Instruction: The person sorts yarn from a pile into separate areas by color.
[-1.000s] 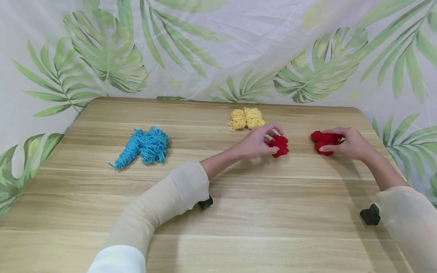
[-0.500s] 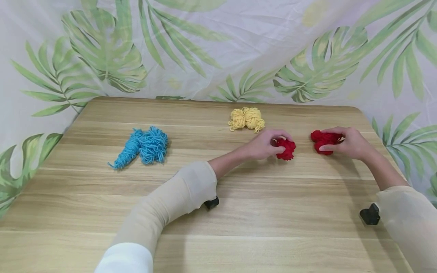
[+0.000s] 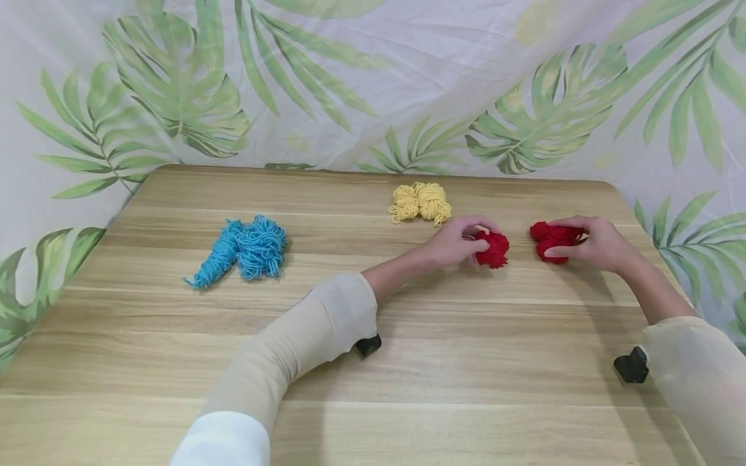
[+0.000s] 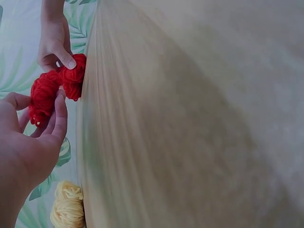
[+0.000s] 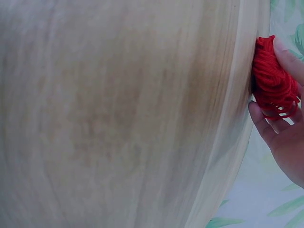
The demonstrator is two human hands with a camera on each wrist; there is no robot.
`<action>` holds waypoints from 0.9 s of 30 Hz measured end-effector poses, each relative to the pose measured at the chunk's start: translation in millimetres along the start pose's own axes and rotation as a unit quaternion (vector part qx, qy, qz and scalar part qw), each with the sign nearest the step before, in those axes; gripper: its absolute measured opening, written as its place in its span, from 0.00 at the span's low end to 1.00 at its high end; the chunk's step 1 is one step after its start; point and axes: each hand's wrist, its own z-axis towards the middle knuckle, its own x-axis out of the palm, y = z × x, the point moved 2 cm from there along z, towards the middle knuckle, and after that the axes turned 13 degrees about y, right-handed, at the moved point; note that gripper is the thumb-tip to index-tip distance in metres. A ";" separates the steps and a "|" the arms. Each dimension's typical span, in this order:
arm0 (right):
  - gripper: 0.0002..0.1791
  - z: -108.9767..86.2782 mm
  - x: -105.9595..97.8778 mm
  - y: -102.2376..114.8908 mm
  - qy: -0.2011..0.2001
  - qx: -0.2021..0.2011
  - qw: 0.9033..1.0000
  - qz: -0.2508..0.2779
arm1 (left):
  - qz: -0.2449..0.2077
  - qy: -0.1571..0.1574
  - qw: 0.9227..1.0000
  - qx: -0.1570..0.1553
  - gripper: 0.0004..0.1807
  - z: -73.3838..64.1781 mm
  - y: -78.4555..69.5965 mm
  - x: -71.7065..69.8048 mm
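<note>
Between the thumb and fingers of my left hand (image 3: 450,247) is a bundle of red yarn (image 3: 494,250), held a little above the wooden tabletop in the left wrist view (image 4: 43,97). My right hand (image 3: 605,246) grips a second bundle of red yarn (image 3: 550,234), which rests on the table at the right; the right wrist view shows its looped strands (image 5: 273,78). In the head view a short gap separates the two red bundles. Parts of the fingers of both hands are hidden behind the yarn.
Two yellow yarn bundles (image 3: 421,202) lie side by side near the back edge of the table (image 3: 361,414). Blue yarn (image 3: 262,249) sits at the left, one piece tapering to a loose end. A leaf-patterned cloth (image 3: 326,77) hangs behind the table.
My left hand has carried its red yarn to the right, closer to the other red bundle. My right hand has kept its place and grip.
</note>
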 end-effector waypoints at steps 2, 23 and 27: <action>0.33 -0.1 0.2 0.5 -0.002 0.001 1.000 0.001 | -0.017 -0.003 1.000 -0.007 0.19 0.6 0.6 0.1; 0.32 -2.0 0.8 0.9 -0.001 -0.008 1.000 0.005 | 0.023 -0.006 1.000 0.010 0.27 15.3 4.2 8.7; 0.32 -1.7 0.6 0.9 -0.005 -0.012 1.000 0.000 | 0.035 -0.011 0.999 0.007 0.26 19.1 3.9 10.4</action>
